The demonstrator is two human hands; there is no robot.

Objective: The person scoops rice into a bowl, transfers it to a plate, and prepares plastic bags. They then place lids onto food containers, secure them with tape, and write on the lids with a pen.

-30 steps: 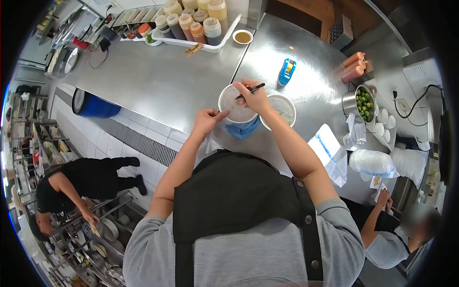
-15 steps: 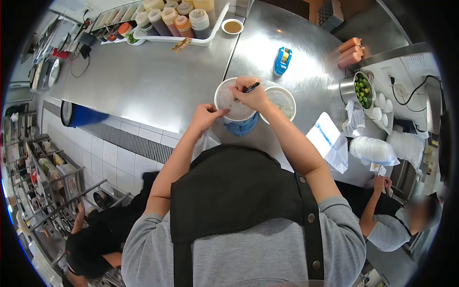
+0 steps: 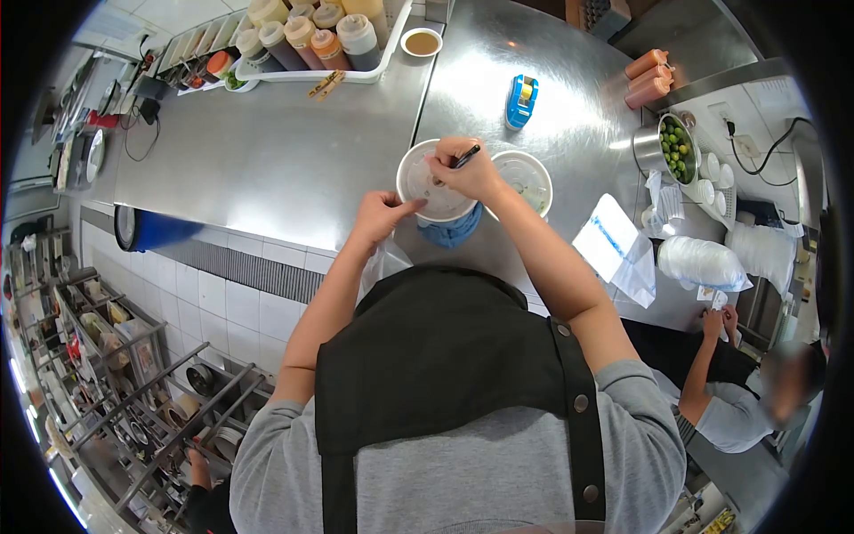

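Note:
My right hand (image 3: 464, 169) grips a black marker pen (image 3: 465, 157) over the clear lid of a white round bowl (image 3: 427, 165). The pen's tip is hidden by my fingers. At the bowl's left edge is my left hand (image 3: 382, 215), its thumb laid on the rim and its other fingers curled. A second lidded white bowl (image 3: 532, 198) stands just right of the first, partly behind my right wrist. Bunched blue cloth (image 3: 450, 233) lies against the near side of the first bowl.
Beyond the bowls stands a blue tape dispenser (image 3: 521, 101). A white tray (image 3: 382, 67) of squeeze bottles and a sauce cup (image 3: 422, 42) are at the back. To the right are a plastic bag (image 3: 614, 245), a pot of green limes (image 3: 654, 147) and a co-worker (image 3: 734, 396).
The view has shifted slightly. Both hands keep nearly the same place on the bowl, the pen still held. The person at lower left has moved down, mostly out of view.

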